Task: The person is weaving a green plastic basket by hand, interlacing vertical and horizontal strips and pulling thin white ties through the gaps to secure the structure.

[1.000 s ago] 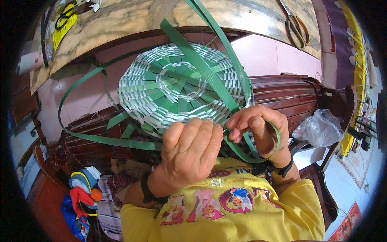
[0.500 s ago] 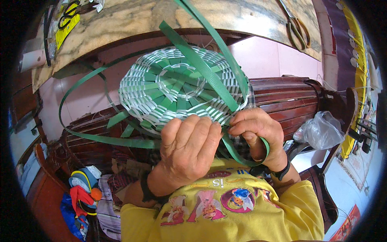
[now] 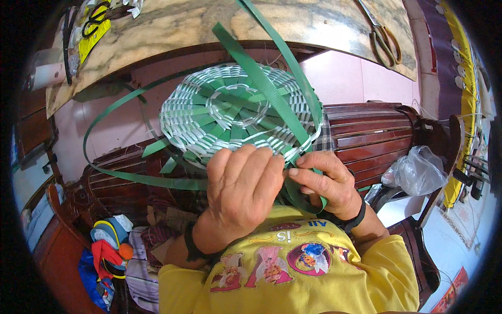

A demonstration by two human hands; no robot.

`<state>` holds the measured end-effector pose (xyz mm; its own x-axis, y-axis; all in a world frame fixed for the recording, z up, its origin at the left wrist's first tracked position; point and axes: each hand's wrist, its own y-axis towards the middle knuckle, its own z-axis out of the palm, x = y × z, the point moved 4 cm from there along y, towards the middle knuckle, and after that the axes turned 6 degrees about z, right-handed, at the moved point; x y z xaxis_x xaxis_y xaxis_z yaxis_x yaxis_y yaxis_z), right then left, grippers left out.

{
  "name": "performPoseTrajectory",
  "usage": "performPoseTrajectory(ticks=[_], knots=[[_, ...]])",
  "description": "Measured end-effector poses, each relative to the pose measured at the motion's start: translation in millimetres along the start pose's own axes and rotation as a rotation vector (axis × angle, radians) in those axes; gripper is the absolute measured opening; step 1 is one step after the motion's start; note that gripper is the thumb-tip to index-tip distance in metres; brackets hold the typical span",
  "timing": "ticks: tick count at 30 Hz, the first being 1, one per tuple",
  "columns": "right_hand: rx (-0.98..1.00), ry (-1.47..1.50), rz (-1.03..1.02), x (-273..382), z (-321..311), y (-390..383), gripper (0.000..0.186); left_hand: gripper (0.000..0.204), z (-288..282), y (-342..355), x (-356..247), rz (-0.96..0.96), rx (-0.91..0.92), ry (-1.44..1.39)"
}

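A round woven basket (image 3: 235, 107) of green and white plastic straps faces up in front of me. My left hand (image 3: 243, 183) is closed over its near edge, the fingertips hidden behind the rim. At the near right edge my right hand (image 3: 329, 183) is closed, thumb and fingers pinching a green strap (image 3: 312, 207) whose loop bends below the fingers. One wide green strap (image 3: 266, 83) crosses above the basket, and a longer one rises past its right side. Another long strap loops out to the left.
Beyond the basket is a marbled tabletop (image 3: 209, 26) with large scissors (image 3: 384, 42) at right and black-handled scissors (image 3: 96, 20) at left. A dark slatted wooden bench (image 3: 371, 131) lies beneath, with a clear plastic bag (image 3: 415, 170) on its right. Colourful cloth items (image 3: 110, 246) lie lower left.
My right hand has shifted slightly left toward the left hand, and the strap loop below it has become smaller. The basket has moved a little to the right.
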<state>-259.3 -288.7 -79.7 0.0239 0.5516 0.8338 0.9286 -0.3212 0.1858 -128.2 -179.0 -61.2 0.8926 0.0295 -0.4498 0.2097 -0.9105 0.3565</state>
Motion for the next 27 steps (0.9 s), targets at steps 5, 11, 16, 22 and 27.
performPoseTrajectory(ticks=[5, 11, 16, 22, 27], knots=[[-0.065, 0.06, 0.041, 1.1, -0.7, 1.7, 0.043, 0.032, 0.1, 2.2, 1.5, 0.035, 0.033, 0.023], [-0.084, -0.15, -0.052, 0.9, 4.8, 10.3, 0.044, 0.033, 5.2, 0.6, -0.7, 0.044, 0.019, 0.039], [-0.085, -0.216, -0.054, 0.9, 7.7, 16.9, 0.045, 0.034, 2.9, 5.4, 7.2, -0.003, -0.024, 0.024], [-0.167, -0.187, -0.075, 8.4, -9.4, 0.0, 0.048, 0.032, -1.4, 10.2, 11.4, -0.001, -0.052, -0.016], [-0.019, -0.328, -0.12, 13.9, -11.5, 5.9, 0.047, 0.032, 0.5, 10.1, 10.4, 0.0, -0.04, 0.0]])
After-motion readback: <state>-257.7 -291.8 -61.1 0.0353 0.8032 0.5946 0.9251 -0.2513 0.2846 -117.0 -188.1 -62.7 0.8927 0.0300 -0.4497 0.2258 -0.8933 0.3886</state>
